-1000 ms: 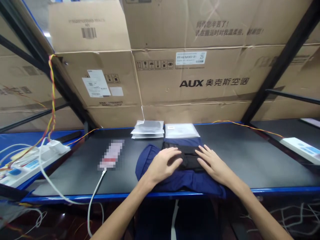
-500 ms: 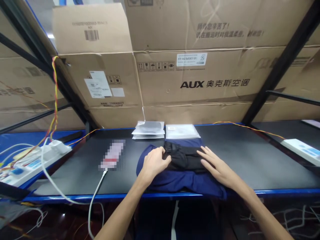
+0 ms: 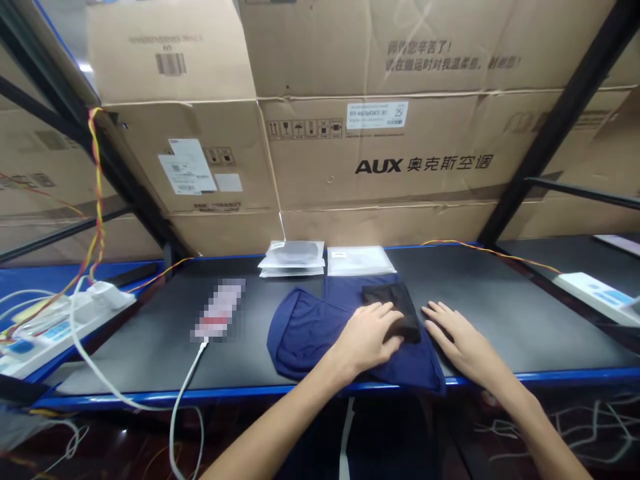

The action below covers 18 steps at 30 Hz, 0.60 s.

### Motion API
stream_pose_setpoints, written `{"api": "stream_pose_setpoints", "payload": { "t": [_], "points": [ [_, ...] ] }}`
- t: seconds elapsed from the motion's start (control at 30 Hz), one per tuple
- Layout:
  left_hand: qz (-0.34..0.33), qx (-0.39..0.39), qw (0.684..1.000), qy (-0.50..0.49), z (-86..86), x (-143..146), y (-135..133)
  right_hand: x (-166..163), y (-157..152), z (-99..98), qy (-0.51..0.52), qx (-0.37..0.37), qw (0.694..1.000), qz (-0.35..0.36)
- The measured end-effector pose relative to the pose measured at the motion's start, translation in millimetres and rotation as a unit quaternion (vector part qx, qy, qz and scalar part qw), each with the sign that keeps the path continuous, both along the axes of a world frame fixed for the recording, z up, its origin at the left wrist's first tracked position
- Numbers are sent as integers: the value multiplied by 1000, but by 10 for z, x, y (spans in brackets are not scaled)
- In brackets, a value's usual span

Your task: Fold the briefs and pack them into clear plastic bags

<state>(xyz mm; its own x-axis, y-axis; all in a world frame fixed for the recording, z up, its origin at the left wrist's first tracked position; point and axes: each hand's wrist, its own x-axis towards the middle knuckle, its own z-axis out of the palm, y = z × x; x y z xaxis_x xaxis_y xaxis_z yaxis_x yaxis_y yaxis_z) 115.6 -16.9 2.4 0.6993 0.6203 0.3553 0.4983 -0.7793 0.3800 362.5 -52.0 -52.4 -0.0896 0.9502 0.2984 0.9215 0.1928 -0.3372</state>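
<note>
A small black garment [image 3: 393,301] lies folded narrow on top of navy blue garments [image 3: 305,327] near the front edge of the dark table [image 3: 500,300]. My left hand [image 3: 367,337] rests on the black garment's left side with fingers laid flat over it. Just right of the black garment, my right hand [image 3: 457,337] lies flat with fingers stretched out, on the edge of the navy cloth and the table.
Two clear plastic bags [image 3: 293,257] [image 3: 360,260] lie at the back of the table. A blurred flat object [image 3: 219,309] with a white cable sits to the left. Power strips [image 3: 55,320] [image 3: 595,297] stand on both sides. Cardboard boxes [image 3: 400,147] form the back wall.
The black garment has been folded over from left to right and is now narrower. My left hand moved right with it; my right hand shifted right off it.
</note>
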Motion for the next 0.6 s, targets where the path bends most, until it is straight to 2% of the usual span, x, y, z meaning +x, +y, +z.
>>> {"api": "stream_pose_setpoints", "payload": {
  "t": [0.13, 0.27, 0.37, 0.47, 0.6],
  "points": [
    [-19, -16, 1000, 9, 44, -258, 35, -31, 39, 67, 37, 13, 999, -13],
    [40, -28, 998, 44, 99, -712, 158, -174, 181, 281, 139, 38, 989, -8],
    [88, -49, 991, 92, 37, -1046, 254, -349, 323, 460, 172, 43, 980, 92],
    [103, -69, 983, 133, -58, -1261, 292, -504, 426, 530, 123, 0, 970, 210],
    [94, -70, 983, 144, -116, -1335, 260, -587, 446, 462, 27, -36, 968, 246]
  ]
}}
